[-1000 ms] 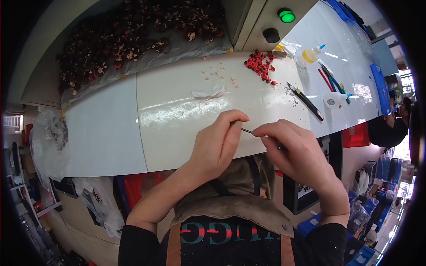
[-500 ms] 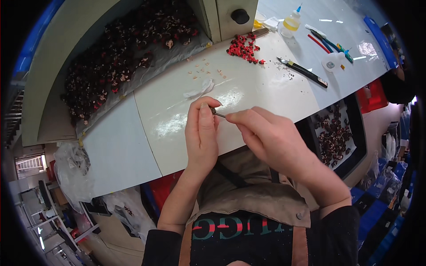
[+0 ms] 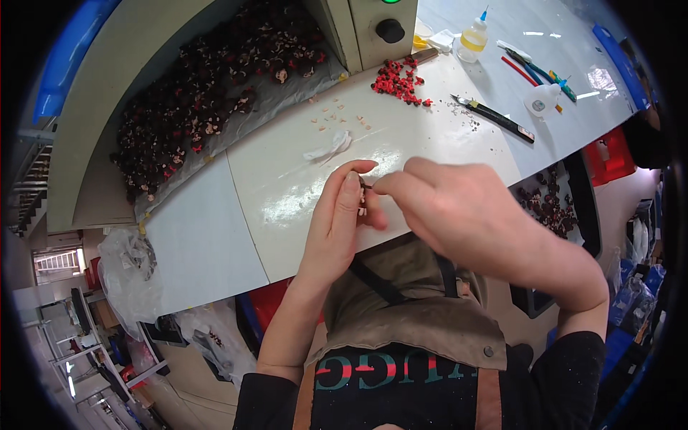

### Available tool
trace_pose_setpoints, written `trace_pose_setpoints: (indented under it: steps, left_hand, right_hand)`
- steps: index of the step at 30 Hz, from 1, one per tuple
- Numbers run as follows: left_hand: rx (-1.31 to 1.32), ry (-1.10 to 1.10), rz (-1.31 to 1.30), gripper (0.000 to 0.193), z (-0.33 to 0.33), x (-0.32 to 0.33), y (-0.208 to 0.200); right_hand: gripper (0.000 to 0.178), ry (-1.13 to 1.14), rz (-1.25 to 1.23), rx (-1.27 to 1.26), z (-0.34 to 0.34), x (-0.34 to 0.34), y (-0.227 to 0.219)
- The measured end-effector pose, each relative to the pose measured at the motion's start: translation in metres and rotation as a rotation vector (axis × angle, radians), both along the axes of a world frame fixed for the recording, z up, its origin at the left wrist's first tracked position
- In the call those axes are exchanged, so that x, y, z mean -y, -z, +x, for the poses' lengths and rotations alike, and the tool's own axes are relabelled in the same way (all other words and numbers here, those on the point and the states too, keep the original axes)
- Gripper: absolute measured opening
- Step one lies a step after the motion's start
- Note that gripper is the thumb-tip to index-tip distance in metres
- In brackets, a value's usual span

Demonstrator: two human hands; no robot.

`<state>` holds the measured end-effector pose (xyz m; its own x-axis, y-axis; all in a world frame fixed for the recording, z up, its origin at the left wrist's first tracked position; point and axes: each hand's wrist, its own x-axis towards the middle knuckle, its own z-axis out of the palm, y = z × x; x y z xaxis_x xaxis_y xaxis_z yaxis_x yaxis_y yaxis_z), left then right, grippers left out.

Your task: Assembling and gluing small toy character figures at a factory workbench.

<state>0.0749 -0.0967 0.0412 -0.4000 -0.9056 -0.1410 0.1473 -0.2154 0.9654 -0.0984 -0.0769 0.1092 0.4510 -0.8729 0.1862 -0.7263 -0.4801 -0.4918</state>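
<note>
My left hand (image 3: 335, 222) is closed around a small dark brown piece with pale bits (image 3: 362, 203), mostly hidden between thumb and fingers. It resembles the parts heaped at the back left. My right hand (image 3: 459, 208) pinches a thin dark metal tool (image 3: 368, 187), whose visible end meets the piece; the rest is covered by the fingers. Both hands are held above the front of the white work board (image 3: 272, 186). Just beyond my left hand lies a crumpled white cloth or tissue (image 3: 328, 146).
A heap of dark pieces (image 3: 215, 93) fills the curved bay at left. Red bits (image 3: 398, 82), a black utility knife (image 3: 498, 120), a yellow-liquid bottle (image 3: 472, 39), a white bottle (image 3: 541, 99) and pliers (image 3: 527, 68) lie across the back and right. A dark tray (image 3: 588, 208) sits below the right edge.
My right hand has risen and turned, its elbow swinging outward to the right, with the tool still at the piece. More of the pale bits now show beside my left thumb.
</note>
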Motion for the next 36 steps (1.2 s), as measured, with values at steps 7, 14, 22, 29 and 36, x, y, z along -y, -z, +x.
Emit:
trace_pose_setpoints:
  steps: [7,14,22,29,36]
  left_hand:
    - [0.015,-0.272,0.017,0.035,0.0,-0.002,0.004]
    - [-0.131,-0.202,0.084,0.036,0.003,-0.003,0.007]
    - [-0.145,-0.216,0.078,0.037,0.003,-0.003,0.008]
    - [-0.112,-0.222,0.026,0.038,0.004,-0.005,0.012]
    - [0.097,-0.27,-0.169,0.03,-0.007,-0.012,0.011]
  right_hand:
    - [0.031,0.07,-0.02,0.073,0.001,-0.016,0.008]
    - [0.032,0.149,0.018,0.181,0.004,-0.028,0.012]
    - [0.03,0.149,-0.013,0.199,0.015,-0.021,0.026]
    - [0.029,0.17,0.04,0.192,0.021,-0.022,0.032]
    - [0.029,0.247,0.092,0.284,0.034,-0.031,0.031]
